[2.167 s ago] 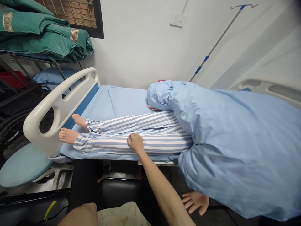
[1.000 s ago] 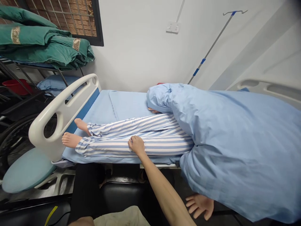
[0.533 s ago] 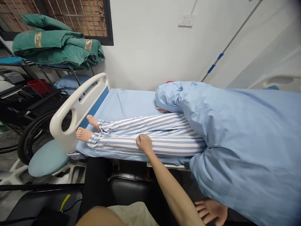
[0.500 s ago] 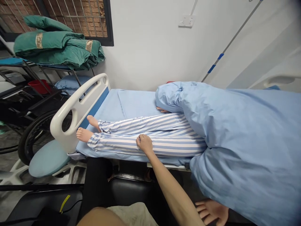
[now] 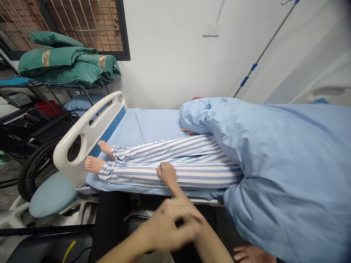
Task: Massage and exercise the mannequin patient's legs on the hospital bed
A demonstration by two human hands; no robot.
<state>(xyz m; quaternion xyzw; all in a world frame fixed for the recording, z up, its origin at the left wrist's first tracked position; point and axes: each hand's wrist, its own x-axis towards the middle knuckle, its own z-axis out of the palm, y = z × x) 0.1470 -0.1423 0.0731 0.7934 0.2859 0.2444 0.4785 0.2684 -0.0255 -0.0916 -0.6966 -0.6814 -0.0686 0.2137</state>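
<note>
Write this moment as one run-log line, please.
right hand: on striped trousers | left hand: blurred, overlapping right forearm, contact unclear | blue quilt: over trousers' upper end

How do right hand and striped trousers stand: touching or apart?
Touching. The head view shows the right hand resting palm-down on the nearer leg of the striped trousers, with no visible gap.

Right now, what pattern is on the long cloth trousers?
The long cloth trousers have blue and white stripes, seen in the head view.
</note>
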